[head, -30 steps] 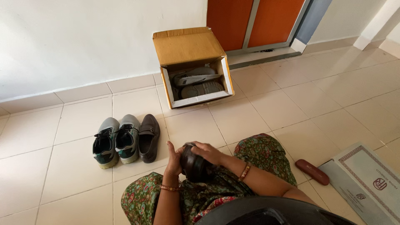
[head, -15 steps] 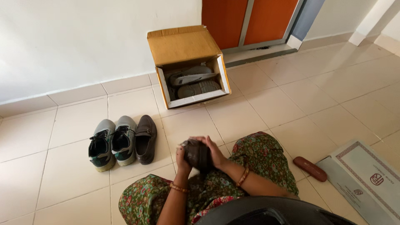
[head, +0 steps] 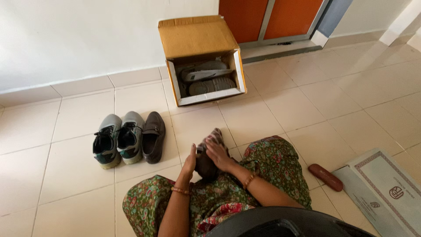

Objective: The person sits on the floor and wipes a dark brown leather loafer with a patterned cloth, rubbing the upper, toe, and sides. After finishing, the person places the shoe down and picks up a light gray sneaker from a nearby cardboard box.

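1. Now the dark brown leather shoe point(head: 206, 164) stands on end between my two hands, toe up, where half a second ago it lay turned sideways in my palms; a second ago it sat lower on my lap under the right palm.
2. Left hand point(head: 190, 161): flat against the shoe's left side, fingers straight and close together, bracing rather than gripping.
3. Right hand point(head: 218, 154): laid over the shoe's right side, fingers point(head: 212, 142) curled narrow around a brownish cloth point(head: 215, 133) pressed to the toe. The cloth shows above the fingertips only in this frame; earlier it was hidden under the hand. My reading: the wiping has moved from the shoe's side to its toe.
4. Left of my left fingers, well apart: a matching dark brown loafer point(head: 154, 137) on the cream floor tiles point(head: 79, 175), touching a pair of grey and teal lace-up trainers point(head: 117, 138).
5. Beyond my fingertips, by the wall: an open cardboard shoe box point(head: 199, 37) on its side holding grey sandals point(head: 209, 79).
6. Right of my right hand, well apart: a maroon oblong case point(head: 325, 177) just beside a pale patterned flat box point(head: 386, 193).
7. Beneath both hands: my green floral-print lap point(head: 272, 160).
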